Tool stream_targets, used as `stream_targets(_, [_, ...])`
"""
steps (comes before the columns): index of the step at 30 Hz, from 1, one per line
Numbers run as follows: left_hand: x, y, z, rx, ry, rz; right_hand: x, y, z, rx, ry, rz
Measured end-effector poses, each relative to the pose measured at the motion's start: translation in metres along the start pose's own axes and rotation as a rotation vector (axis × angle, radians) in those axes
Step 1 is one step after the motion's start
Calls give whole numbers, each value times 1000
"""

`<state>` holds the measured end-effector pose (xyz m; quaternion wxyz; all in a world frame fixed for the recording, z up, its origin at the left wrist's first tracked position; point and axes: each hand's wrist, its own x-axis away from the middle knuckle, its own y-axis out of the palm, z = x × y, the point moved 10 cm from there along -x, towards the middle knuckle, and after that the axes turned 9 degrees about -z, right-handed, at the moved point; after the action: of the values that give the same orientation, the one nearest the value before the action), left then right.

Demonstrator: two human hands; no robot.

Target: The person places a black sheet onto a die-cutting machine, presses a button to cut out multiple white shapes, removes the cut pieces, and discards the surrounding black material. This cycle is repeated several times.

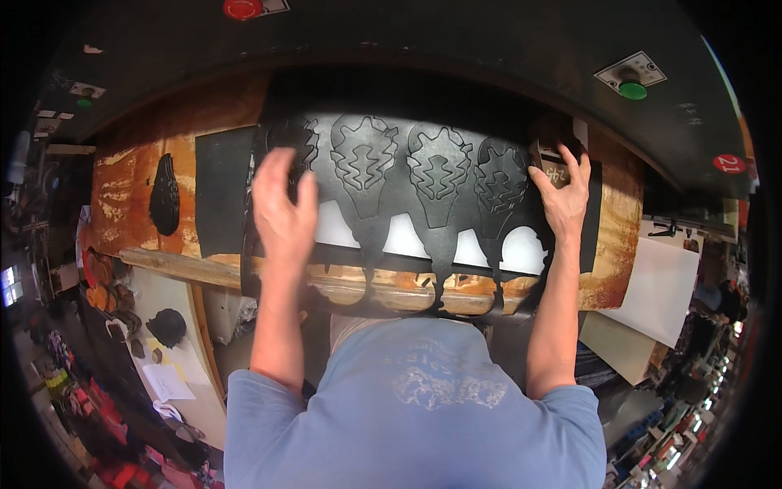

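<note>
A black sheet (399,175) lies across the wooden board, with several toothed, shoe-part-like outlines cut into it. White backing (403,236) shows through the gaps along its near side. Over the leftmost outline is my left hand (281,200), slightly blurred, its thumb and fingers apart and holding nothing I can see. At the sheet's right end my right hand (564,191) grips a dark cutting die (551,169) by its sides, thumb on the left and fingers over the top. The die's far part is lost in shadow.
Above the far side hangs a dark machine beam with a red button (243,8) and a green button (632,90). A dark oval piece (166,196) and a plain black sheet (224,191) lie on the wooden board (122,204). White panels (652,281) stand at the right.
</note>
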<state>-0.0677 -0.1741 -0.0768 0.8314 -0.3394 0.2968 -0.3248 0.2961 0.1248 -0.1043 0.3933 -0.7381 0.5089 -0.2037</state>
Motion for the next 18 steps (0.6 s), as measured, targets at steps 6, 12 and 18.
stream_targets(6, [-23,6,-66,-176,-173,-75,8,-18,42,-811,112,98])
stream_targets(12, [-33,6,-91,-137,-295,-169,42,-84,107,-475,151,321])
stream_targets(18, [-52,-3,-137,154,-462,-190,62,-85,134,144,312,301])
